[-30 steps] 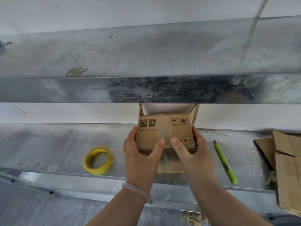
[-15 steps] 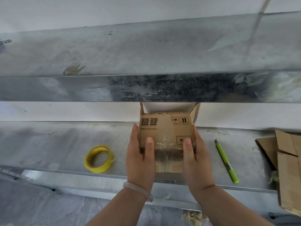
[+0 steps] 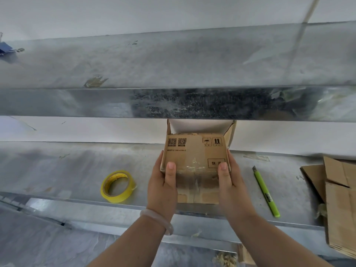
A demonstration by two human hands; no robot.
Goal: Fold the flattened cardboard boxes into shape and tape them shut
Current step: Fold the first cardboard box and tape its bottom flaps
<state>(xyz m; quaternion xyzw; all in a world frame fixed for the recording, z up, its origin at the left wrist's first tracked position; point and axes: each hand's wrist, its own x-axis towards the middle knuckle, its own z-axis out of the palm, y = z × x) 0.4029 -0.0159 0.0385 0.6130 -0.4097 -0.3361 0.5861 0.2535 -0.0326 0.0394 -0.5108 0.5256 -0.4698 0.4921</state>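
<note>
A small brown cardboard box (image 3: 194,151) with printed codes stands on the metal shelf (image 3: 67,170), its far flaps open upward under the shelf above. Clear tape runs over its near edge. My left hand (image 3: 163,187) grips the box's left side, thumb on the top face. My right hand (image 3: 229,184) grips the right side the same way. A yellow tape roll (image 3: 117,186) lies left of the box. More flattened cardboard (image 3: 339,199) lies at the right edge.
A green utility knife (image 3: 265,191) lies on the shelf right of the box. An upper metal shelf (image 3: 173,74) overhangs the back of the work area. Cardboard scraps (image 3: 225,259) lie below the shelf's front edge.
Both thumbs have slid apart along the taped near edge, from the middle of the box out to its corners. The box has stayed in place.
</note>
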